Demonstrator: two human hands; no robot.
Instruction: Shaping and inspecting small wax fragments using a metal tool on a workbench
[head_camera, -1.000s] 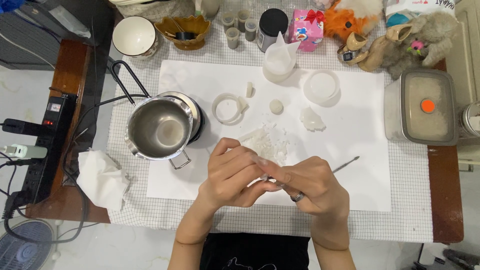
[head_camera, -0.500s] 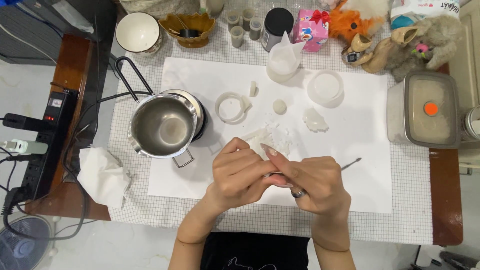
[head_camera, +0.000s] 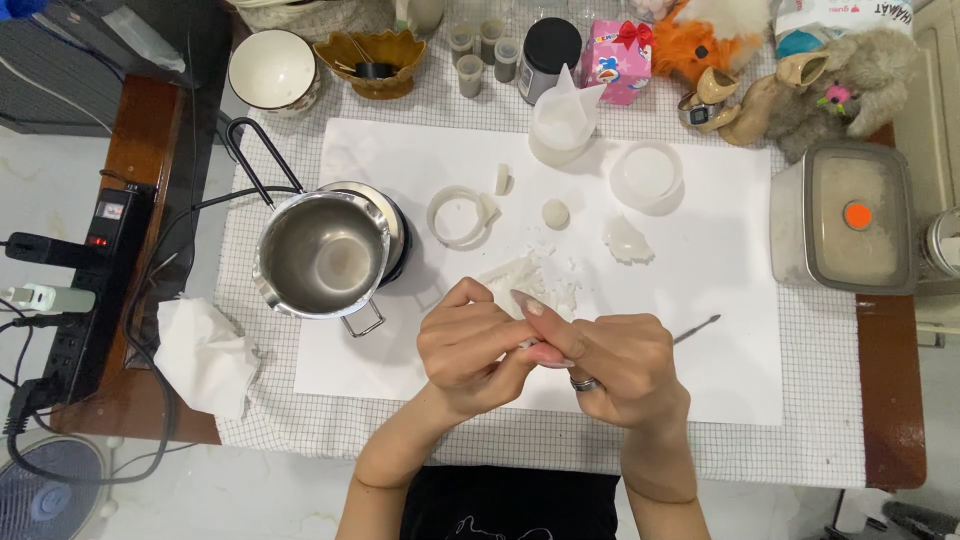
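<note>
Two hands meet over the near middle of the surface (head_camera: 820, 400), and between them you hold a small white piece (head_camera: 527, 344), most of it hidden by the fingers. It looks like pale, waxy material, the same as the crumbs (head_camera: 545, 275) lying on the white sheet (head_camera: 400, 160) just behind your hands. I judge it light and brittle, a little slippery, so it may flake if you press hard; hold it by the thicker edge with the fingertips, not by a thin rim.

Going from the left: a crumpled tissue (head_camera: 205, 355) lies at the left edge, then a steel pot (head_camera: 322, 255) stands on a dark heater base. Your left hand (head_camera: 470, 345) is curled closed around the piece, thumb and forefinger pinching it. Your right hand (head_camera: 615, 370), wearing a ring, is also closed; it seems to grip a thin metal tool (head_camera: 697, 329), whose tip shows beyond the hand on the right, and its fingers touch the same piece. Farther right, near the right edge, stands a metal container (head_camera: 845, 215) with an orange dot on the lid.
</note>
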